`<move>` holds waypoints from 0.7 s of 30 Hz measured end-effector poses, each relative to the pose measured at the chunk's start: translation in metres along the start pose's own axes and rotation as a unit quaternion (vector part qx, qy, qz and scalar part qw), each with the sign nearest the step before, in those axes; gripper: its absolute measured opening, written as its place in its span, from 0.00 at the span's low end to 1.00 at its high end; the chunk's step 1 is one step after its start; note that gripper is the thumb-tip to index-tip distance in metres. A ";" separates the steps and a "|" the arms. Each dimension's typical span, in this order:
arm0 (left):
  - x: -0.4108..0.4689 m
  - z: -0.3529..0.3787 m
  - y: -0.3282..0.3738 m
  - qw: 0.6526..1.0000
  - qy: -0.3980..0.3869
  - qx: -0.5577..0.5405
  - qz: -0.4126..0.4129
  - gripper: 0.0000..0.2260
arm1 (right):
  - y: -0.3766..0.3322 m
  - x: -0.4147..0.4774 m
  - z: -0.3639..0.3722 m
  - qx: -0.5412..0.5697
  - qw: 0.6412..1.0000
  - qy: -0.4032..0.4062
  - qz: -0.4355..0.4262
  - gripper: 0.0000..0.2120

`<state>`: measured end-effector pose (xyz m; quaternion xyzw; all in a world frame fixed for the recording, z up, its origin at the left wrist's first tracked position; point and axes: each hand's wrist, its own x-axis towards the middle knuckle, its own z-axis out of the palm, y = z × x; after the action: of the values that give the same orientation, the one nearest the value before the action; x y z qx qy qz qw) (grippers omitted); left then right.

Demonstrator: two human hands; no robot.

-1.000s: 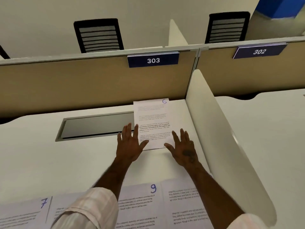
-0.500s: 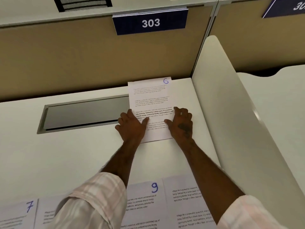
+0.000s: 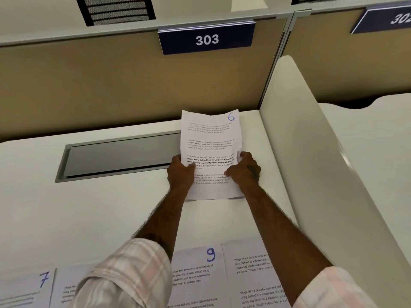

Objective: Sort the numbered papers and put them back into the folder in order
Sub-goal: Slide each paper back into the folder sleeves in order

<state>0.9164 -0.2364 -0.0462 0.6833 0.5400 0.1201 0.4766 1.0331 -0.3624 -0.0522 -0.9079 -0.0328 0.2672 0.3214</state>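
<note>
A printed sheet marked 6 (image 3: 210, 138) lies at the far right of the desk, bowed upward between my hands. My left hand (image 3: 180, 172) grips its left edge, thumb on top of the text. My right hand (image 3: 244, 170) grips the right edge with curled fingers. Along the near edge lie more sheets: one marked 7 (image 3: 24, 290), one marked 9 (image 3: 198, 272), an unnumbered-looking one to its right (image 3: 251, 274), and another partly under my left sleeve (image 3: 66, 287). No folder is in view.
A grey recessed cable tray lid (image 3: 120, 154) sits in the desk left of sheet 6. A curved white divider (image 3: 311, 152) bounds the desk on the right. A tan partition with a 303 sign (image 3: 206, 38) stands behind.
My hands went from lying flat on the lower part of sheet 6 to gripping its two side edges, and the sheet now bows upward. The camera moved closer and tilted down.
</note>
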 end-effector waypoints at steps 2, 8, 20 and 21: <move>-0.006 -0.005 -0.002 1.000 -0.012 0.003 0.022 0.12 | 0.003 -0.002 -0.002 0.040 0.999 -0.015 0.017 0.35; -0.031 -0.034 -0.006 0.997 -0.036 -0.017 0.060 0.11 | 0.015 -0.023 -0.014 0.204 0.978 -0.047 0.017 0.23; -0.142 -0.128 -0.032 0.994 -0.044 -0.091 0.048 0.08 | 0.038 -0.173 -0.041 0.248 0.964 -0.040 -0.082 0.16; -0.153 -0.137 -0.037 0.994 -0.042 -0.095 0.047 0.08 | 0.039 -0.187 -0.040 0.245 0.965 -0.034 -0.088 0.18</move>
<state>0.7409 -0.2963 0.0497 0.6641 0.4730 0.1640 0.5553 0.8891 -0.4587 0.0372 -0.7849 -0.0571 0.2686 0.5554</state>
